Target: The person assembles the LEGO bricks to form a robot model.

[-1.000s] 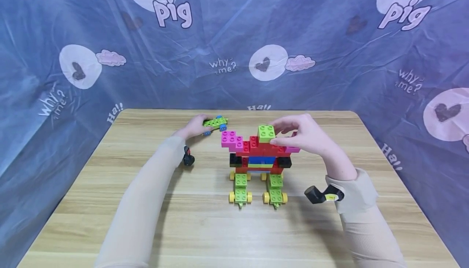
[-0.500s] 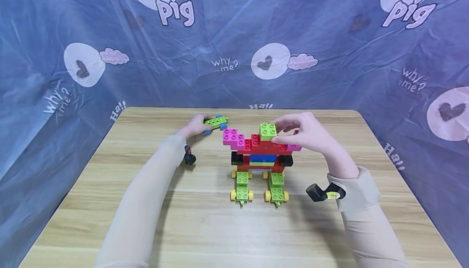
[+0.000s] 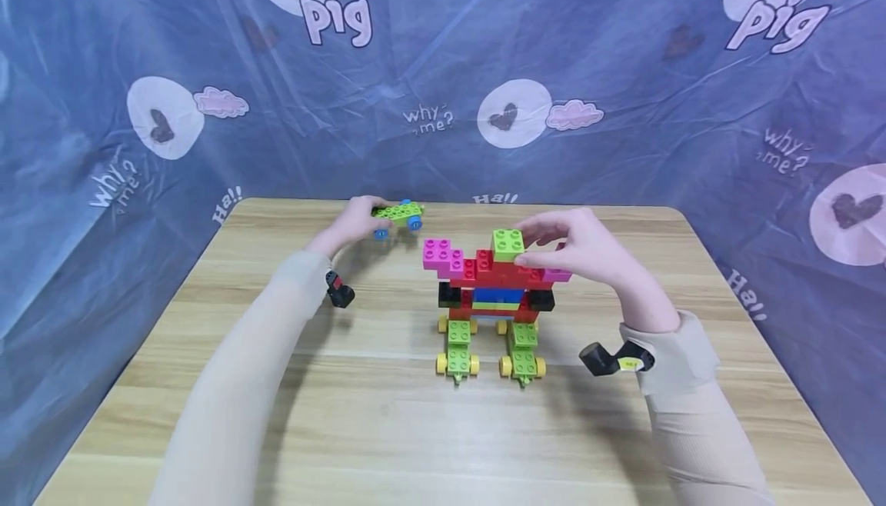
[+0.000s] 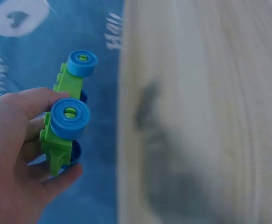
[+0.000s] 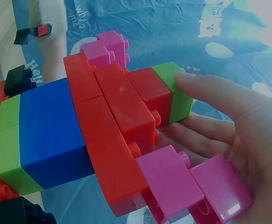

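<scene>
At the back of the table my left hand (image 3: 348,223) grips a green toy car base (image 3: 398,214) with blue wheels. In the left wrist view the car base (image 4: 57,140) hangs above the table, thumb and fingers on both sides of it. My right hand (image 3: 588,248) pinches the lime green brick (image 3: 507,244) at the top of a figure built from toy bricks. The figure's red bricks (image 5: 112,102) carry stepped pink bricks (image 5: 170,175) at each side, above a blue middle (image 5: 49,123). It stands upright on two green bases (image 3: 458,360) with yellow wheels.
The wooden table (image 3: 401,444) meets a blue printed cloth (image 3: 443,44) at the back and sides. A black wrist camera (image 3: 339,291) hangs at the left cuff, another black camera (image 3: 609,358) at the right cuff, low beside the brick figure.
My left hand has raised the car base and carried it slightly left and back, away from the figure. The right hand keeps its hold on the lime brick. The head view has shifted a little.
</scene>
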A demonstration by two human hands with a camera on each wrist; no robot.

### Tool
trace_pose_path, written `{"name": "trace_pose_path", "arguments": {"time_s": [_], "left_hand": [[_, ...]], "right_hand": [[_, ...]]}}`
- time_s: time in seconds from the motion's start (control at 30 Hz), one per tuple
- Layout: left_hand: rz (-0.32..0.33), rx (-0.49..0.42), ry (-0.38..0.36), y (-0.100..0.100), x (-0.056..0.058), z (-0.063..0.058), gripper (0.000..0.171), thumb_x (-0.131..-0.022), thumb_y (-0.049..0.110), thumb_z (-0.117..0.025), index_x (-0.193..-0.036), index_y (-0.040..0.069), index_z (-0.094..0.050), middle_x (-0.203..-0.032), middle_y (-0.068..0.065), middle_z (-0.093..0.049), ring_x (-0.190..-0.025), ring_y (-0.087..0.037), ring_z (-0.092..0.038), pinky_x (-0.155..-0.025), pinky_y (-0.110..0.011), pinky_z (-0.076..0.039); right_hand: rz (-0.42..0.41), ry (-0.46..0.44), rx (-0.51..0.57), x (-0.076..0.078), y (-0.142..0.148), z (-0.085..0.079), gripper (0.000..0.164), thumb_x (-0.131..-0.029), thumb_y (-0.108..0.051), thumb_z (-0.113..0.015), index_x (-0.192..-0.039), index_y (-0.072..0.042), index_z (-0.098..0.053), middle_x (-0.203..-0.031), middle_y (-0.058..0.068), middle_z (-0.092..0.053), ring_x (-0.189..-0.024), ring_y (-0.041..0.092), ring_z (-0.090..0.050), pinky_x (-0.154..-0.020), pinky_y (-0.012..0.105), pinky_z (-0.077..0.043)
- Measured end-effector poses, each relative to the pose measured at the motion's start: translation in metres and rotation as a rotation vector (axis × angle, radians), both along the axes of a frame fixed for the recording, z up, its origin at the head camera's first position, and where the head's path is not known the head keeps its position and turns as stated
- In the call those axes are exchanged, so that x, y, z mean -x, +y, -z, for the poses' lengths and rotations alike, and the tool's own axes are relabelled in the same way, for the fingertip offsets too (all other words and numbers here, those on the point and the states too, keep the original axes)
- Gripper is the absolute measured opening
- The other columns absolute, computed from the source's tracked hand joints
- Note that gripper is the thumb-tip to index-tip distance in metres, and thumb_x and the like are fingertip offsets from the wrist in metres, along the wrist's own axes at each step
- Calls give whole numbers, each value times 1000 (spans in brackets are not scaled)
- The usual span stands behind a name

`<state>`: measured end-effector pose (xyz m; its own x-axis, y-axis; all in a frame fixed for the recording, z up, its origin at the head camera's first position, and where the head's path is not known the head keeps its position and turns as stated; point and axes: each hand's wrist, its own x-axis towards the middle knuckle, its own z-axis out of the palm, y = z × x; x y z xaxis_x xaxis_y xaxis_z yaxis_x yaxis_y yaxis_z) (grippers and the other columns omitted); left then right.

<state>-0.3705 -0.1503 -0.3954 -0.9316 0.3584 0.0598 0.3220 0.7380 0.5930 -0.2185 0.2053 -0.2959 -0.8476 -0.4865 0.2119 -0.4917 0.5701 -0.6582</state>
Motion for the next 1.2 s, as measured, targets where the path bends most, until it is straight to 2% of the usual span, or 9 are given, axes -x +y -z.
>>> {"name": "trace_pose_path", "arguments": {"time_s": [0.17,0.4,0.6,0.8,1.0,1.2], "left_hand": [[-31,18,43,6,-13,-33,46,-86,19,-68,-127,0,-60,-126,-19,-62,-111,-32,-57,-100,-46,-43],[-48,-71,49,19,-33,-68,48,-86,23,-69,-129,4,-60,-125,-16,-63,-107,-28,-59,-97,-43,-45],[-5,-123,72,34,-53,-93,48,-87,27,-69,-130,8,-60,-121,-11,-64,-101,-24,-58,-89,-38,-47],[57,-177,101,49,-76,-120,46,-87,27,-70,-129,10,-61,-121,-8,-63,-99,-21,-57,-85,-34,-47],[130,-230,135,65,-96,-139,44,-87,27,-71,-127,11,-63,-118,-6,-64,-96,-19,-56,-76,-30,-47],[188,-278,180,80,-115,-147,43,-86,27,-72,-125,12,-65,-115,-4,-65,-92,-18,-55,-74,-29,-46]], "right_hand": [[0,12,-6,-1,1,-1,39,-79,-16,-78,-116,-5,-69,-102,9,-73,-89,20,-67,-67,29,-54],[-2,38,-2,0,1,0,40,-79,-15,-78,-117,-4,-69,-104,10,-72,-90,21,-67,-66,25,-53],[12,50,13,-1,5,3,38,-79,-15,-78,-114,-5,-70,-102,9,-73,-89,18,-68,-71,25,-54],[5,73,34,-1,8,7,31,-80,-13,-77,-110,-4,-71,-100,10,-74,-84,6,-67,-72,21,-54],[-5,76,53,-1,9,11,29,-80,-10,-77,-107,-3,-72,-96,10,-74,-80,2,-67,-69,19,-54],[-26,55,81,-2,10,11,30,-80,-8,-77,-108,0,-71,-97,13,-74,-79,3,-68,-70,18,-55]]}}
